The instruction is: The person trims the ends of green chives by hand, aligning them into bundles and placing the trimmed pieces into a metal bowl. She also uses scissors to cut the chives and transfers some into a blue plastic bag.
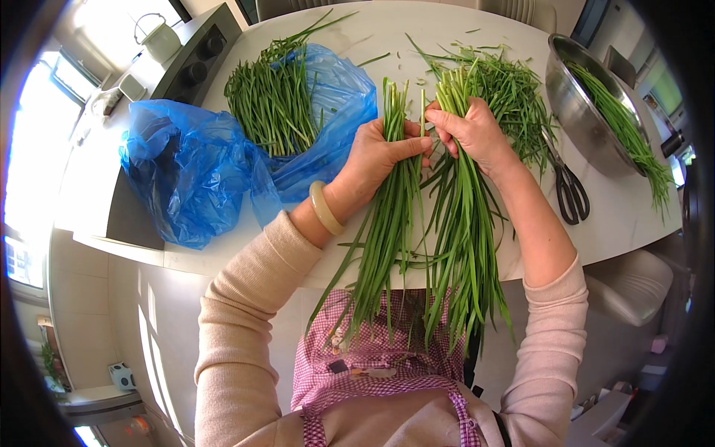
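My left hand (387, 153), with a pale bangle (325, 208) at its wrist, is closed round a bunch of garlic chives (391, 216). The cut stem ends point away from me and the leaves hang over the table's near edge. Close beside it, my right hand (474, 134) grips a second bunch of garlic chives (465, 246). A single stem (423, 112) stands up between the two hands, by the right fingertips. Which hand holds that stem I cannot tell. Past my right hand lies a loose heap of chives and trimmings (514, 97).
At the left, more chives (272, 104) lie on a crumpled blue plastic bag (194, 171). Black-handled scissors (570, 186) rest right of the heap. A steel basin (588, 127) with chives in it tilts at the right of the white table (462, 22). Bits of leaf are scattered at the far side.
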`<state>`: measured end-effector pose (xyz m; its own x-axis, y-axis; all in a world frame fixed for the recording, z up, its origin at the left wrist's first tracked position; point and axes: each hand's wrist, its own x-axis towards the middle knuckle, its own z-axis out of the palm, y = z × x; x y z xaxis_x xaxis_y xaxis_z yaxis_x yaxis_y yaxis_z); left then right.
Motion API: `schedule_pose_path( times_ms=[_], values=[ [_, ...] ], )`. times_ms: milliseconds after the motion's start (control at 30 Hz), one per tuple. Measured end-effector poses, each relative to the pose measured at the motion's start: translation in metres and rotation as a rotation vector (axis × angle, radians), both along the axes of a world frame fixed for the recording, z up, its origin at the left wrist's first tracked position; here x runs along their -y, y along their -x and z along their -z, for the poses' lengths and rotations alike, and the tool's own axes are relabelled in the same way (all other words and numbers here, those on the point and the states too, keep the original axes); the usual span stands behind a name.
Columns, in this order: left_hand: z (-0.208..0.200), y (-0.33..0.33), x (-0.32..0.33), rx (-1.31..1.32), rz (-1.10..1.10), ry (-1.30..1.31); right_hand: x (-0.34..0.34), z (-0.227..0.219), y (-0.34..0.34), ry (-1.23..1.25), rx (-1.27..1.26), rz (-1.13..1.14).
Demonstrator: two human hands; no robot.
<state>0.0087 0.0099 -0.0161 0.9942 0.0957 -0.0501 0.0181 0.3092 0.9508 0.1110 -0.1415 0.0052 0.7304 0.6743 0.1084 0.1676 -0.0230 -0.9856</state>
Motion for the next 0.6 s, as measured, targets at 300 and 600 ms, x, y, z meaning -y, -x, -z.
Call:
schedule_pose_path(
  times_ms=[300,600],
  values=[
    [-0.003,-0.001,0.002,-0.059,-0.010,0.143,0.005,0.004,-0.014,-0.138,-0.118,0.237],
    [-0.004,0.001,0.000,-0.077,-0.003,0.175,0.001,-0.004,0.001,-0.043,-0.090,0.011]
  ],
)
